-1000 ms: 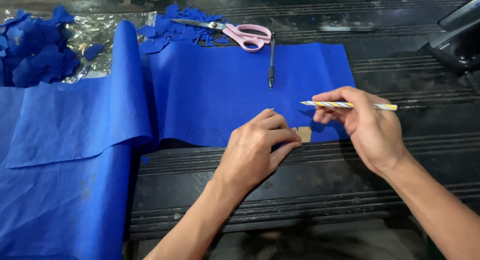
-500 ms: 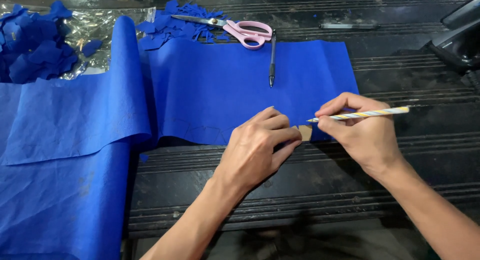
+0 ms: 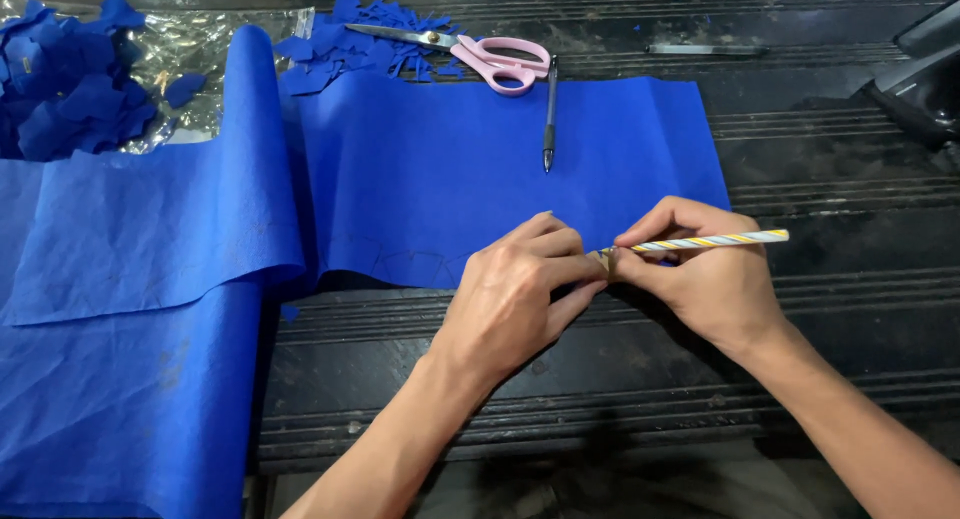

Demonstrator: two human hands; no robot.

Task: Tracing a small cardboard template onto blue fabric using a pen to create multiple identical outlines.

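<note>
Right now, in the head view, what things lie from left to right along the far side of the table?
Heap of blue scraps → plastic sheet → pink scissors → black pen → grey pen → black device.

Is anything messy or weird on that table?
A bit messy: blue scraps lie strewn around the pink scissors, and the blue fabric buckles into a raised fold at the left. Nothing looks broken.

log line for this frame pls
left hand: pressing small template on blue fabric | right hand: holding striped pencil at template edge
</note>
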